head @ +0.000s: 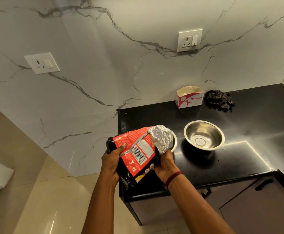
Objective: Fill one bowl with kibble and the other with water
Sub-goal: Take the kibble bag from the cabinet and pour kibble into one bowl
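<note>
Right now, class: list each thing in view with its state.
left bowl, mostly hidden; contents unseen
right bowl, upright, empty
kibble bag, tilted, foil end over left bowl
left hand, grips kibble bag
right hand, grips kibble bag
tissue box, top open
cloth, crumpled

An open Origami carton sits just beside a crumpled dark cloth on the black counter.

Left hand and right hand are bare, as are both forearms. A dark red thread band of several strands circles the right wrist.
</note>
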